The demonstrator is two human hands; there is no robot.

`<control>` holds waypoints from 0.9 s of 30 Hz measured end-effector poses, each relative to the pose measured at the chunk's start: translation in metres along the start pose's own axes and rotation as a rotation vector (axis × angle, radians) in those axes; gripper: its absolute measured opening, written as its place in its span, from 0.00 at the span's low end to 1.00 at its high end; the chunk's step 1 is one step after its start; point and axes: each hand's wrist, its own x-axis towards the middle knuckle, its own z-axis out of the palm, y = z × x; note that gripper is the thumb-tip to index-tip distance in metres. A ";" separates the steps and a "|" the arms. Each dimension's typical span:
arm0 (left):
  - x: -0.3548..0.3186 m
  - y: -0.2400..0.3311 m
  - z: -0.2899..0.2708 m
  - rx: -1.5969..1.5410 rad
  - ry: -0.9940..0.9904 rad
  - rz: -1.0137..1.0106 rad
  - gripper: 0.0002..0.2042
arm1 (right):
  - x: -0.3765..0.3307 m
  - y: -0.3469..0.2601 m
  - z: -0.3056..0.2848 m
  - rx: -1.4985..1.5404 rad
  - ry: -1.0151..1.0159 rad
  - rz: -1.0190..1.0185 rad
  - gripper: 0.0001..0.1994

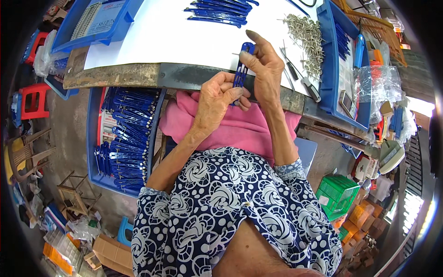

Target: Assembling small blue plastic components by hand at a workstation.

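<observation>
A narrow blue plastic part [241, 69] stands nearly upright between both hands, just above the front edge of the white-topped table [161, 41]. My left hand [217, 97] grips its lower end. My right hand [260, 64] pinches its upper end with thumb and fingers. A small metal pin sticks out from the part's left side near the top. A heap of metal pins [307, 34] lies on the table to the right, and a small pile of finished blue parts [221, 11] lies at the back.
A blue tray [94, 138] full of blue parts sits low at my left. Screwdrivers [300, 76] lie by the table edge. Another blue tray [330, 69] stands at right, a pink cloth [230, 127] on my lap, a green crate [337, 194] on the floor.
</observation>
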 end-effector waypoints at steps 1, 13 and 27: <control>0.000 0.000 0.002 -0.008 -0.017 0.002 0.08 | 0.000 -0.002 -0.001 0.000 0.003 0.002 0.20; 0.005 -0.005 0.006 -0.007 -0.026 0.009 0.08 | 0.000 -0.001 -0.004 -0.150 0.020 -0.011 0.20; 0.006 -0.005 0.006 -0.007 -0.011 0.003 0.08 | 0.005 0.003 0.000 -0.065 0.091 0.066 0.17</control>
